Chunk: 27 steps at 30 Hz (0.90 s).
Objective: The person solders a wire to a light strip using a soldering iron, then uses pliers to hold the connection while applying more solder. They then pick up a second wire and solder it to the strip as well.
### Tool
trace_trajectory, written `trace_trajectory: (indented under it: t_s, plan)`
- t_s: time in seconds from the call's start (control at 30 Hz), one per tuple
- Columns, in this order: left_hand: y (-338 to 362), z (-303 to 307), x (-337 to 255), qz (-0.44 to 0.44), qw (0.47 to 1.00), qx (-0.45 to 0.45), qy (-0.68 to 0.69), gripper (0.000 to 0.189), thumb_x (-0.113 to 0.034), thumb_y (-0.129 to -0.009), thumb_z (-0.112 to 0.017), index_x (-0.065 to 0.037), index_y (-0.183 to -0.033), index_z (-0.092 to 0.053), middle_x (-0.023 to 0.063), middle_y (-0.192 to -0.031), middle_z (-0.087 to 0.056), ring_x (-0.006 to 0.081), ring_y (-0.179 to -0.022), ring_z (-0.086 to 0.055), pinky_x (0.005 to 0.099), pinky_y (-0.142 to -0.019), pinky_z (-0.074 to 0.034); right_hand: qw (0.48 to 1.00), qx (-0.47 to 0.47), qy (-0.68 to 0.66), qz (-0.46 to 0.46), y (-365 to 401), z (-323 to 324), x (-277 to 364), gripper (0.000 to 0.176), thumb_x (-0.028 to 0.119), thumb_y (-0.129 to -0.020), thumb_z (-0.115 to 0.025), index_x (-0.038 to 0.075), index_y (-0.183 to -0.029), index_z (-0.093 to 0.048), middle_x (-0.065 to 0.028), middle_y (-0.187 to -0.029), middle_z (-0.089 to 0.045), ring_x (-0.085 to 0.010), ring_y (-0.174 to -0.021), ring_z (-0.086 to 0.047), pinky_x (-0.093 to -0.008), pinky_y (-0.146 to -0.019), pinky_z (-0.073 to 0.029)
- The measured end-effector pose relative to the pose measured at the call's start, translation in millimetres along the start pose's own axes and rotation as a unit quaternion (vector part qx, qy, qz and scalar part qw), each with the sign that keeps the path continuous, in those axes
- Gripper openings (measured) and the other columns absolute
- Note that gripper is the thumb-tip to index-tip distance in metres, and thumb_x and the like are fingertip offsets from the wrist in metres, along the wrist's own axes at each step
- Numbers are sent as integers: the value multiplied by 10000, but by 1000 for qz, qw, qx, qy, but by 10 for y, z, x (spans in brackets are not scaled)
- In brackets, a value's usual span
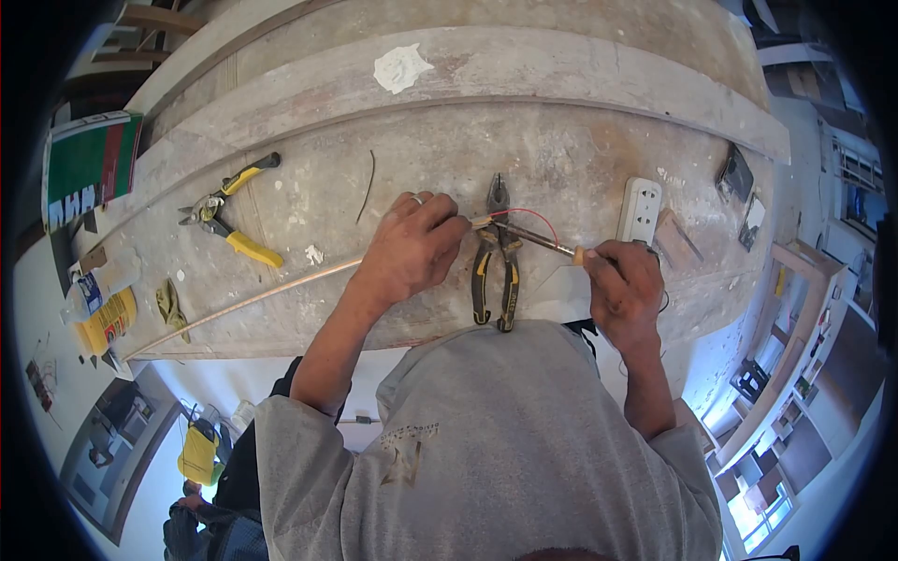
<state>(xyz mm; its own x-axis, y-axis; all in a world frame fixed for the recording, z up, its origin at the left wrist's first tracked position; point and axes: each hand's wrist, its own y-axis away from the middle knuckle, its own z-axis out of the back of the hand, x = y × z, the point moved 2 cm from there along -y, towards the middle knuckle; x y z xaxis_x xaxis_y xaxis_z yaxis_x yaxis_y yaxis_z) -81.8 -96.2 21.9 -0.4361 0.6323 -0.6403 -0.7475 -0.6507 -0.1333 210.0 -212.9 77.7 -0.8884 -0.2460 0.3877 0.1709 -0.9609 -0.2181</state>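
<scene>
A worker's left hand (416, 245) pinches a long, thin strip (281, 285) near its end above a worn, paint-flecked bench (421, 150), as the right hand (629, 288) grips the pale handle of a slim metal-shafted tool (538, 239). The tool's tip points left to the strip's end, where a fine red wire (538, 215) arcs over the shaft. The strip slants from the left hand down to the bench's near-left edge.

Just under the strip's end, between the hands, lies a pair of black-and-yellow pliers (508, 266), jaws pointing to the far side and handles toward the worker's gray shirt (505, 430). A white power strip (642, 210) sits beyond the right hand, with dark pieces (735, 173) farther right.

To the left of the hands, a short dark wire (366, 187) and yellow-handled snips (234, 217), handles spread, rest on the surface. A crumpled cloth (171, 307), a yellow container (108, 318) and a green-and-red box (91, 168) line the left end. In the background at lower left is a person in yellow (198, 453).
</scene>
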Motion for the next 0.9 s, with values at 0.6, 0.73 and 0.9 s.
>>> trace_trajectory:
  t_s: [0.6,0.73,0.9]
  plan:
    - [-12,8,-15,1,1000,0,-6,334,0,-774,-796,-73,-1097,-754,90,-1052,-669,292,-941,-682,433,-841,-516,1000,13,15,8,-44,14,-10,301,-28,-767,-778,58,-1056,-781,-73,-1013,-703,-270,-856,-665,-412,-707,-471]
    - [-10,5,-5,1,1000,-2,0,344,3,-763,-798,-78,-1094,-754,84,-1050,-670,288,-936,-681,434,-836,-514,1000,20,-16,-11,-29,14,-32,310,-44,-763,-781,45,-1059,-776,-92,-1005,-704,-297,-850,-677,-429,-729,-522]
    - [-16,5,-10,1,1000,-3,2,349,5,-758,-798,-84,-1092,-752,79,-1044,-669,284,-932,-679,434,-829,-510,997,32,-55,-40,-1,18,-28,328,-48,-775,-797,32,-1091,-767,-109,-1004,-706,-322,-849,-692,-439,-741,-558]
